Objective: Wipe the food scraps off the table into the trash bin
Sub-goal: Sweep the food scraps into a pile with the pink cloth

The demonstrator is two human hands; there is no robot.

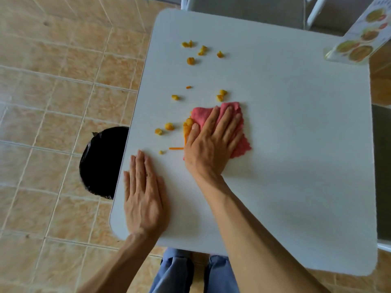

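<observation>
A white table (285,144) carries several orange-yellow food scraps (190,60) scattered over its left half, with a small pile (187,124) bunched against a pink cloth (241,144). My right hand (211,142) lies flat on the cloth, pressing it on the table. Flat on the bare tabletop near the left front corner is my left hand (143,195), fingers together and nothing in it. A trash bin (101,161) with a black liner stands on the floor by the table's left edge, partly hidden under it.
A laminated menu card (357,39) with food pictures stands at the table's far right corner. White chair parts (315,11) show beyond the far edge. Beige tiled floor (53,81) lies to the left. My legs in blue trousers (177,271) are below the near edge.
</observation>
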